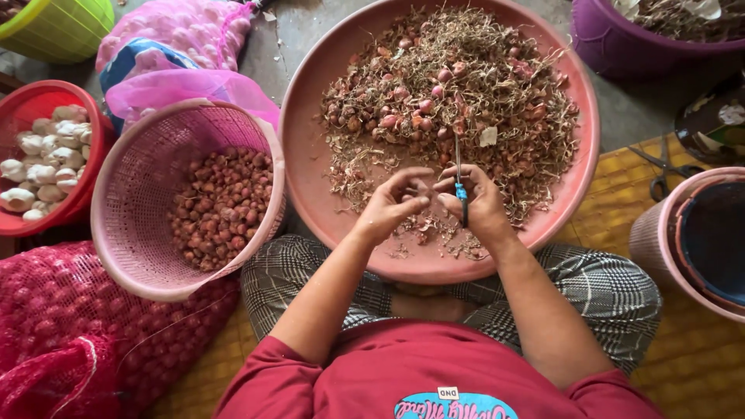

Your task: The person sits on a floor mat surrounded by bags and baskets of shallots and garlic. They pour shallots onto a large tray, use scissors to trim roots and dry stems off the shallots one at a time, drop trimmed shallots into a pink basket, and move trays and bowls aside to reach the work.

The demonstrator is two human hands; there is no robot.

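— Shallot [420,188], is that what sits between the fingertips?

— Most likely; it is tiny and mostly hidden. The left hand [396,203] pinches it closed between thumb and fingers, just above the near rim of the big pink tray [310,155]. The right hand [475,203] is wrapped shut around a small knife [459,182] with a blue band on the handle, blade pointing up toward the heap of shallots and dry stems [454,93].

— How would such a bulb handle?

— Light, firm, with papery skin that probably slips and flakes. A pinch across its middle seems safest, leaving the ends free for the blade.

— And room around the hands?

— Tight in front: the heap begins just past the knuckles, and peel scraps [434,233] lie under them. The tray's near rim rests over the person's lap. To the left a pink basket [140,186] of peeled bulbs touches the tray's edge; beyond it stands a red basket [35,101] of garlic. On the right, scissors [663,167] lie on the yellow mat [698,365], beside a pink bucket [660,233].
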